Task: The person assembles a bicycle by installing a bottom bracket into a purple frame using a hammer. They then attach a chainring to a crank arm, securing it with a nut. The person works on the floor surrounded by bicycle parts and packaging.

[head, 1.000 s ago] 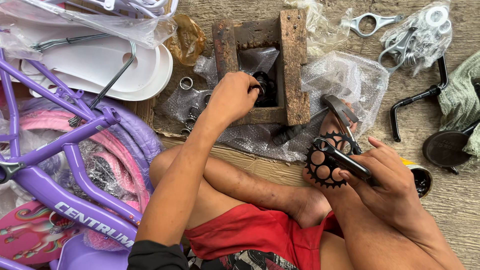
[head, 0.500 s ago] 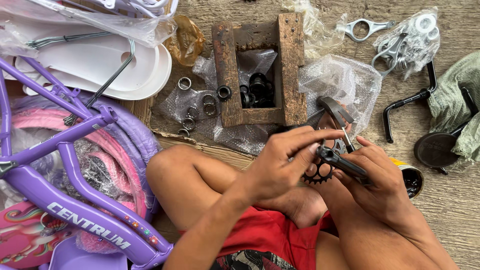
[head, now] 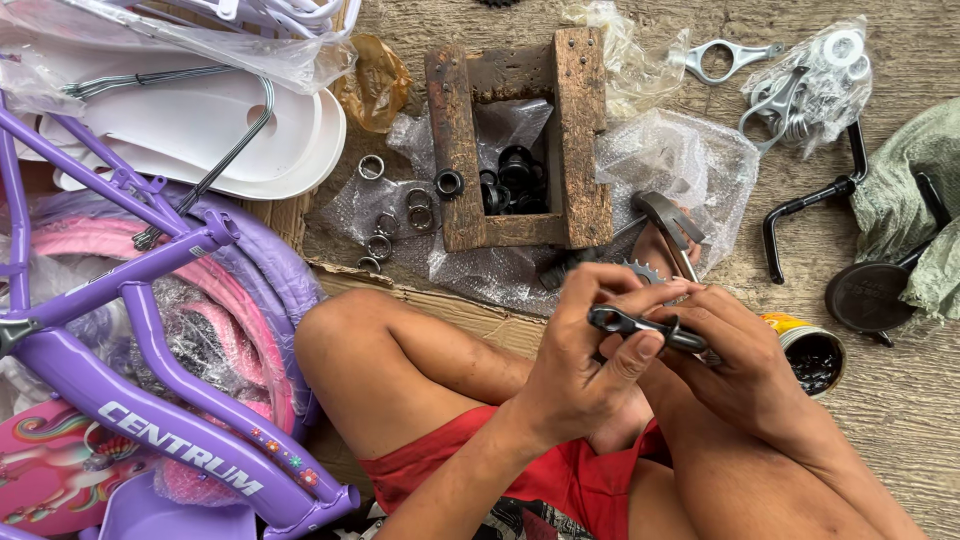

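Note:
My left hand (head: 580,365) and my right hand (head: 735,355) meet over my lap, both gripping a black crank arm (head: 640,325) with a toothed chainring (head: 645,270) that peeks out behind the fingers. My left thumb and fingers pinch the near end of the crank. A hammer (head: 670,225) lies just beyond the hands on bubble wrap. Past it stands a rough wooden block frame (head: 580,140) with black rings (head: 515,180) inside.
A purple child's bicycle frame (head: 150,400) with a pink tyre lies at the left, white mudguards (head: 200,130) behind it. Loose metal rings (head: 400,215) sit on bubble wrap. A grease tin (head: 812,355), a black crank (head: 810,200), a bagged set of parts (head: 810,80) and a green cloth (head: 920,190) are at the right.
My left hand came back from the wooden block to the crank, and both hands now grip it closer to my lap. The chainring is mostly hidden.

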The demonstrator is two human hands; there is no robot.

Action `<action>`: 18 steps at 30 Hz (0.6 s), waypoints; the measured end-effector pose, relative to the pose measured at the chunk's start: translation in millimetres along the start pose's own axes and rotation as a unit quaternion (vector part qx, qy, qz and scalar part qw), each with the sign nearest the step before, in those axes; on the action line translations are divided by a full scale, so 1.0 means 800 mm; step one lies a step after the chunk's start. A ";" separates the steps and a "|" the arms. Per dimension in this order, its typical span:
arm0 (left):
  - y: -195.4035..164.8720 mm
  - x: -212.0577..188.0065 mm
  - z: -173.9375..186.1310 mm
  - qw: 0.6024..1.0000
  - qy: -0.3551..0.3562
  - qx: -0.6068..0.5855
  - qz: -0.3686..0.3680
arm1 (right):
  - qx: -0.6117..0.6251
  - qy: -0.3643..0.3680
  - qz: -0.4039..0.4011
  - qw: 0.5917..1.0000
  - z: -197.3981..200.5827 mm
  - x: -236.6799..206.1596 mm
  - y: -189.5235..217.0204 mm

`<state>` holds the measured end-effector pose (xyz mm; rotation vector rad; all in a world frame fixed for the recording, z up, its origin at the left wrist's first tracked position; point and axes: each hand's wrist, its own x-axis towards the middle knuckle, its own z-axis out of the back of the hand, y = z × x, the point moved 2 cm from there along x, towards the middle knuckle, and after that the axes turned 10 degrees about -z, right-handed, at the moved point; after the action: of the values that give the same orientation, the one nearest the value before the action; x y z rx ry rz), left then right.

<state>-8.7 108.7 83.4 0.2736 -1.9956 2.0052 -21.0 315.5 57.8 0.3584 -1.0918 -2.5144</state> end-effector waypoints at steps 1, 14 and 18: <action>0.001 -0.003 0.001 1.000 -0.007 0.017 -0.001 | 0.000 0.005 -0.007 1.000 0.000 0.000 0.000; -0.001 -0.024 0.007 0.999 -0.004 0.041 0.009 | 0.084 0.050 -0.067 0.993 0.006 0.008 0.017; 0.002 -0.024 0.015 0.993 -0.036 -0.077 0.085 | 0.001 -0.011 0.033 0.999 0.008 0.020 0.027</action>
<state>7.8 95.6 75.9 0.1482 -2.2729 1.9499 -32.9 299.2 76.5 0.2917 -1.0978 -2.4651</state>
